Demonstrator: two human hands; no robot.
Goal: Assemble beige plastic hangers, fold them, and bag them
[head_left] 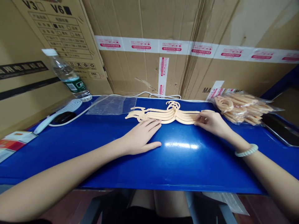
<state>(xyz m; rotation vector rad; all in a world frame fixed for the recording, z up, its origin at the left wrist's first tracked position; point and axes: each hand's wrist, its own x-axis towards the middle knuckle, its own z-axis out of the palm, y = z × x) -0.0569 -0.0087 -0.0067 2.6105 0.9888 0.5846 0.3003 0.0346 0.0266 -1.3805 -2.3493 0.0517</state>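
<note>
Several cream-coloured plastic clothes hangers point(164, 115) lie overlapped in a row on the blue tabletop point(173, 168), their hooks bunched at the middle toward the back. My left hand point(140, 136) rests palm down at the hangers' left part, fingers stretched over the lower edge and thumb apart. At the right end, my right hand point(212, 122) pinches the hangers between thumb and fingers; how many it grips is hidden. A flat clear plastic bag point(109, 105) lies behind and left of the stack.
A clear bag of similar hangers point(243, 107) sits at the right, beside a dark phone point(281, 128). On the left are a water bottle point(70, 77), a pale-handled brush point(58, 113) and a black oval object point(63, 117). Cardboard boxes point(142, 68) wall the back; a white cable point(149, 93) runs along it.
</note>
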